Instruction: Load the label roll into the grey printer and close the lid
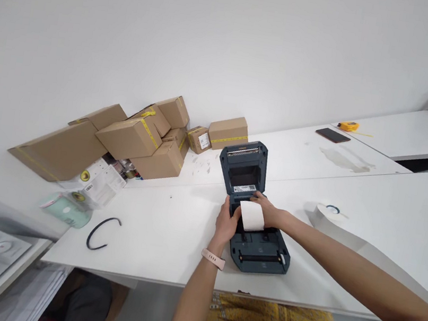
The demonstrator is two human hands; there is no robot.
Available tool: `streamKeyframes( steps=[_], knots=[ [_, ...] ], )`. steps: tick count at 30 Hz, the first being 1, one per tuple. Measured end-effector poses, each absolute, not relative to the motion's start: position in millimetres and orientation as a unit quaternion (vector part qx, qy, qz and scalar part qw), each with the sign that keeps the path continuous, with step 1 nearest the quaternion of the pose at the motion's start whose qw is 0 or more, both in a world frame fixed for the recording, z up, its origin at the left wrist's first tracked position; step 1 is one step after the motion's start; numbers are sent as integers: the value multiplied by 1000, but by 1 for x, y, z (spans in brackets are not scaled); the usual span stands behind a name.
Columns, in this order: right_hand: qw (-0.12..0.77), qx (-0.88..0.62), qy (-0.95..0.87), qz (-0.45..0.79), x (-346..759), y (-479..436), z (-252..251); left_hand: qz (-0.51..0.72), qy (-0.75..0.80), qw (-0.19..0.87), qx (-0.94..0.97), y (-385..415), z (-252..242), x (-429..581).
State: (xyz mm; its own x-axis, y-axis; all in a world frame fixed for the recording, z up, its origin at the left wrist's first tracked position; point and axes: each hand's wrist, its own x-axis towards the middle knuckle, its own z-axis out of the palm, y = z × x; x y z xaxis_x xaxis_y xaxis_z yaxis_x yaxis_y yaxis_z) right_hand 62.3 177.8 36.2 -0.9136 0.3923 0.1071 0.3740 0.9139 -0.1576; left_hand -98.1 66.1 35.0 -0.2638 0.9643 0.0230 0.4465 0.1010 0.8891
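A dark blue-grey label printer [259,256] stands on the white table with its lid [243,166] swung up and back. In its open body is a white paper roll [252,216], gripped from both sides. My left hand [226,220], with a pink band on the wrist, presses against the roll's left end, thumb toward it. Across from it my right hand [268,209] reaches in from the right, its fingers partly hidden behind the roll. Below the roll, a black roller [259,258] crosses the printer's front.
Cardboard boxes [132,137] are piled along the wall at the left, near a mint green cylinder [67,210] and a black headband-like loop [96,231]. On the right lie a loose paper strip [369,253], a dark phone [332,135] and a yellow tape measure [348,126].
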Motion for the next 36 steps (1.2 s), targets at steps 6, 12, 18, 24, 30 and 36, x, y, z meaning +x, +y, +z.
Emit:
streamKeyframes(
  steps=[6,12,18,24,30,36],
  knots=[
    [97,-205,-971,81,73,152,54,408,679,284,540,62,41,-97],
    [142,-211,-953,164,102,110,72,414,680,291,531,63,38,-96],
    [222,-211,-934,182,119,67,61,415,671,303,535,61,40,-97],
    [282,-218,-922,150,131,20,44,410,673,305,535,59,43,-96],
    [324,-243,-907,114,135,-2,26,421,668,331,517,57,44,-96],
    [317,-242,-913,86,136,-5,15,450,683,264,512,59,60,-94]
  ],
)
